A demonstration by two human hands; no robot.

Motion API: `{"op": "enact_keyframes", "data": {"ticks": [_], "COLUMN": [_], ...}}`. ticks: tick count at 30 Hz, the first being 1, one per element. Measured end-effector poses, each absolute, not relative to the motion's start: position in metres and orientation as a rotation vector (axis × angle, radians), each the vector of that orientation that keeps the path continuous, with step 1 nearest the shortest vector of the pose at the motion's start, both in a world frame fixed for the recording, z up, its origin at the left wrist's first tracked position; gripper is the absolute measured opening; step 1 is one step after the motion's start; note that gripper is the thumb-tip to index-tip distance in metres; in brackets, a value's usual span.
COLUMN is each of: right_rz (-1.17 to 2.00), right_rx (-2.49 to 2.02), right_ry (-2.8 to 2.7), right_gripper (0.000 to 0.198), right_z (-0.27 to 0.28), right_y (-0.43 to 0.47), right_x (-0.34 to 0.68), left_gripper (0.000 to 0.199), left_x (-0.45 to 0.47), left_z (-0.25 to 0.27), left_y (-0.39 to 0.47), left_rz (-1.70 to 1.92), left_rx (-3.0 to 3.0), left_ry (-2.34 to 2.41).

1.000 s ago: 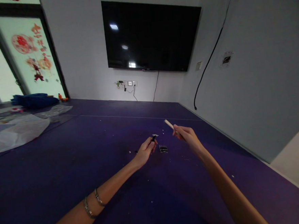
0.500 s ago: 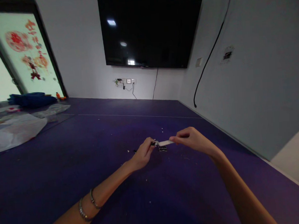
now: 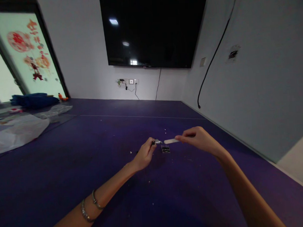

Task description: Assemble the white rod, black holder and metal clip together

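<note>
My left hand [image 3: 143,156] is closed on a small dark and silvery piece [image 3: 157,141], too small to make out its kind. In my right hand [image 3: 194,138] a flat, pale stick [image 3: 170,141] with a rounded end is pinched between thumb and fingers. The stick's tip points left toward the silvery piece, a narrow gap apart from it. Just below, on the purple surface [image 3: 100,193], lies a small dark rectangular object [image 3: 165,149] with lighter markings. Part of the held piece is hidden by my left fingers.
Small white bits lie scattered on the purple surface. White plastic sheeting [image 3: 25,131] and a dark blue cloth bundle [image 3: 33,100] are at the far left. A black cable [image 3: 212,59] hangs down the right wall. A large television [image 3: 153,30] is mounted on the wall ahead.
The stick in my right hand has drawn back slightly to the right, away from the silvery piece. My left hand keeps its hold on that piece. The view has shifted a little.
</note>
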State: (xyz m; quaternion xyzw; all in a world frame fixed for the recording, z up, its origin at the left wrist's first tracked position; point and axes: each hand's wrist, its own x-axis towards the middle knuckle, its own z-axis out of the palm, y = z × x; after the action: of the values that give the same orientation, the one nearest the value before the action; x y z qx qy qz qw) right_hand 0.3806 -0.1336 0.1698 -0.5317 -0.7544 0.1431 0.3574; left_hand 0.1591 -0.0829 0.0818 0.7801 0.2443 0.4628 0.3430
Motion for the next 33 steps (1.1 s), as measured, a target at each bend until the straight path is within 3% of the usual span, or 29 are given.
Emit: {"op": "enact_keyframes", "data": {"ticks": [33], "right_rz": [0.388], "right_rx": [-1.317], "right_ry": [-1.996], "right_gripper": [0.042], "right_z": [0.170], "right_y": [-0.139], "right_x": [0.361], "left_gripper": [0.015], "left_x": [0.163], "left_z": [0.081], "left_y": [-0.087], "left_rz": [1.190], "left_rx": [2.160], "left_ry": [0.613]}}
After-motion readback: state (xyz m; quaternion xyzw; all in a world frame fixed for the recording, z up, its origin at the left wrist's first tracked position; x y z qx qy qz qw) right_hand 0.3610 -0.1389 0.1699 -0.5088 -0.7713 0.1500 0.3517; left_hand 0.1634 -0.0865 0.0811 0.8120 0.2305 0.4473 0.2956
